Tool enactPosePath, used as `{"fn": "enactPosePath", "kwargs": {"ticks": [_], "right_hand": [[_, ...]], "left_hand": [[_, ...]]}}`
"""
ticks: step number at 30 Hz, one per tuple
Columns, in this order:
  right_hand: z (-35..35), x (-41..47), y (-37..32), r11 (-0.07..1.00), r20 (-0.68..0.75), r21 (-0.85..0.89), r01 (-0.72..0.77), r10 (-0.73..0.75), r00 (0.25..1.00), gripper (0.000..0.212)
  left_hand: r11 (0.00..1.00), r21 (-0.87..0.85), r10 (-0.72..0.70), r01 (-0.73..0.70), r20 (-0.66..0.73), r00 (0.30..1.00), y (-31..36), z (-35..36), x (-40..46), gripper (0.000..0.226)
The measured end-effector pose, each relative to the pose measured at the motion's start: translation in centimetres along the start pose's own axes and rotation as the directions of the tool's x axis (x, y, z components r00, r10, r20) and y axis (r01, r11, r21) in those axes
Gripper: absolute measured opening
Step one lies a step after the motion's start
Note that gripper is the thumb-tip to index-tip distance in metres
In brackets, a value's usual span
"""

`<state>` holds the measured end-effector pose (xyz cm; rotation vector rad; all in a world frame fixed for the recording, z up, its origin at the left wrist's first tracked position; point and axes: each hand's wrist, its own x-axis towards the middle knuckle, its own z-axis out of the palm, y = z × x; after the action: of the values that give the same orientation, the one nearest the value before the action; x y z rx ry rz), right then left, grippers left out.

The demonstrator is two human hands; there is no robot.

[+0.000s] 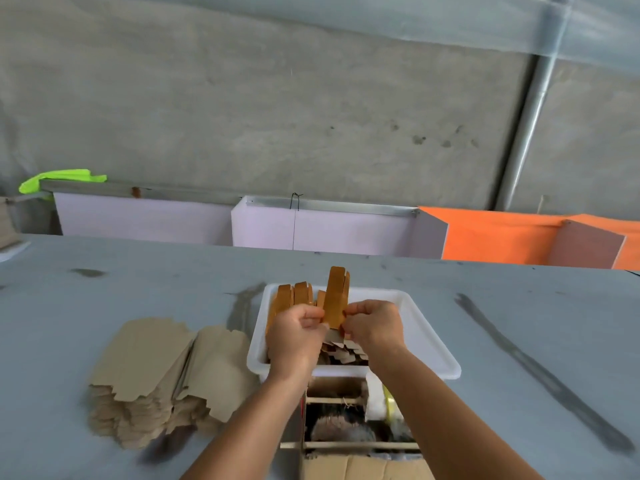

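Both hands are close together over the white tray (429, 336), each pinching a lower edge of one brown folded carton (335, 299). The left hand (294, 336) has its fingers curled round the carton's left side, and the right hand (375, 327) nips the right side with thumb and fingertips. The carton stands upright between them, its top rising above the tray's far rim.

Inside the tray, at its far left corner, more brown cartons (294, 296) stand on end, packed side by side. Paler card pieces (343, 351) lie in the tray under the hands; their exact shape is hard to tell.

The tray rests on a grey counter (138, 271). Just left of the tray sit two leaning stacks of flat kraft card blanks (156, 375), touching each other. On the tray's near side, partly beneath its rim, is an open cardboard box (341, 424) with slat dividers and dark contents that are too blurred to name. Right of the tray, a long dark streak (540, 372) marks the counter.

Beyond the tray's far side, past the counter edge, stand pale lilac panels (322, 226) with orange panels (495, 237) to their right.
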<state>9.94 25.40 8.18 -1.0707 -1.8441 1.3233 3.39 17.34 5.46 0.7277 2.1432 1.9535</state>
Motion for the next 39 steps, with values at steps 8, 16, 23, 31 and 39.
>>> {"fn": "enactPosePath", "kwargs": {"ticks": [8,16,23,31,39], "right_hand": [[2.8,5.8,0.5,0.990,0.008,-0.130,-0.051,0.053,0.999,0.021],[3.8,6.3,2.4,0.875,0.133,-0.459,0.151,-0.100,0.986,0.012],[3.7,5.4,2.4,0.677,0.213,-0.660,0.326,-0.248,0.945,0.025],[5.1,-0.6,0.3,0.627,0.244,-0.513,0.586,-0.548,0.800,0.023],[9.1,-8.0,0.5,0.493,0.466,-0.436,0.752,-0.592,0.658,0.023]], "left_hand": [[0.848,0.461,0.214,-0.263,0.155,0.964,-1.8,1.2,3.8,0.017],[0.633,0.645,0.289,-0.428,0.316,0.904,-3.3,1.1,3.9,0.021],[0.641,0.644,0.259,-0.417,0.330,0.908,-2.5,0.6,3.1,0.024],[0.809,0.552,0.284,-0.203,-0.065,0.957,-2.0,-3.2,-0.1,0.040],[0.918,0.397,0.180,-0.008,-0.398,0.900,-4.4,-9.4,-3.2,0.045]]}}
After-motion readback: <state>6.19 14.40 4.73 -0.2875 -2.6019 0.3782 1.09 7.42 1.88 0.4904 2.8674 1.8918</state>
